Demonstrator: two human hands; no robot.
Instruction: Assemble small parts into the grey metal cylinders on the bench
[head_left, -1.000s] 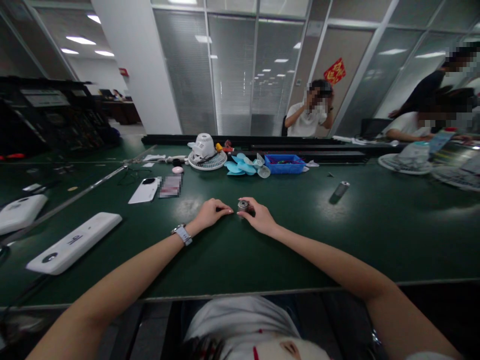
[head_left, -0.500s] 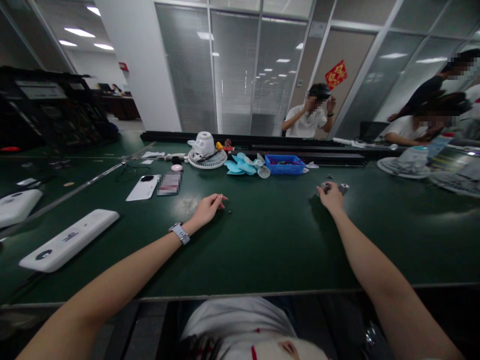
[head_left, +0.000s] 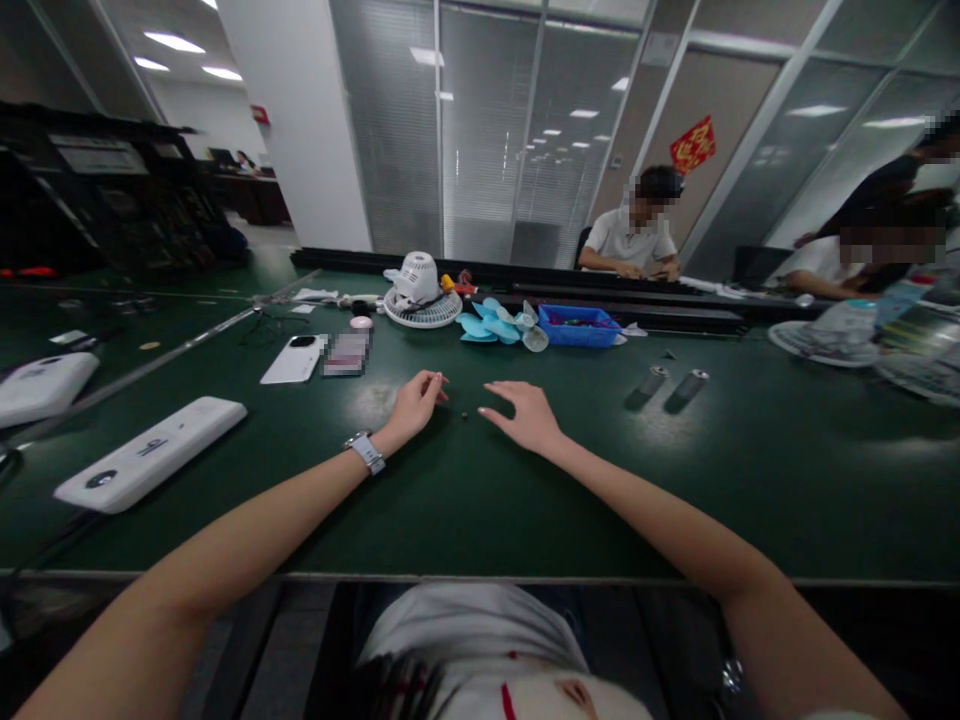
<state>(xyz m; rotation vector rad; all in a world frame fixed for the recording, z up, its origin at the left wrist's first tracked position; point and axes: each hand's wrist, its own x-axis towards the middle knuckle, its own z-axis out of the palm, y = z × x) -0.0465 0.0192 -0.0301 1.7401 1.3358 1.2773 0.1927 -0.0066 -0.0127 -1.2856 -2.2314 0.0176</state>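
My right hand point(head_left: 523, 414) hovers low above the green table, thumb and fingers apart, holding nothing. Between the two hands lies a tiny dark piece point(head_left: 464, 416), too small to name; the right thumb is close to it. On its other side my left hand point(head_left: 415, 408), with a watch point(head_left: 366, 452) at the wrist, has its fingers curled in and the tips together. What they hold, if anything, is hidden. Farther right stand two small grey cylinders with metal tops, one cylinder point(head_left: 654, 381) left of the other cylinder point(head_left: 690, 386).
At the back are a white fan part point(head_left: 418, 285), blue fan blades point(head_left: 491, 322) and a blue bin point(head_left: 577, 328). A white phone point(head_left: 294, 360), a second phone point(head_left: 346, 354) and a long white device point(head_left: 154, 452) lie left. A person point(head_left: 634, 235) sits opposite.
My right hand has let go of a grey cylinder at the right and moved left, close to the tiny dark piece. The left hand stays nearly in place. The person opposite has lowered their hands.
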